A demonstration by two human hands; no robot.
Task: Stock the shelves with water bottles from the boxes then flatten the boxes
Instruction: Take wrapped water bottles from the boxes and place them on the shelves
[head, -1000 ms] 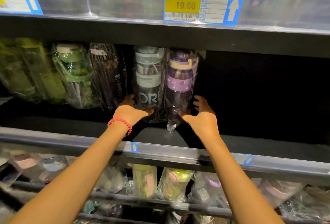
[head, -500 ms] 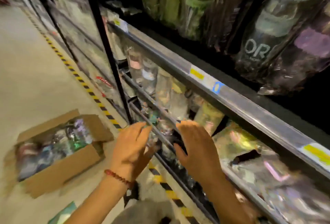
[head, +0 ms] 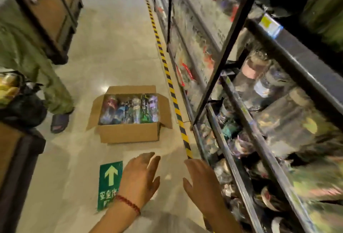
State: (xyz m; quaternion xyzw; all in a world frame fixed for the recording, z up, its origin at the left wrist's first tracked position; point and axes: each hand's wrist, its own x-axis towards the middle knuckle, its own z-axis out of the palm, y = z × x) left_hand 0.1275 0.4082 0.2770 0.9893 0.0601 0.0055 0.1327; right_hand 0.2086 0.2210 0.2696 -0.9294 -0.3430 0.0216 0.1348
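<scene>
Two empty hands, left hand, right hand, fingers spread, above floor

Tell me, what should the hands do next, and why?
Probably reach down to the open cardboard box on the floor and take a bottle. Both the left hand and right hand are empty with fingers spread, and wrapped bottles fill the box.
</scene>
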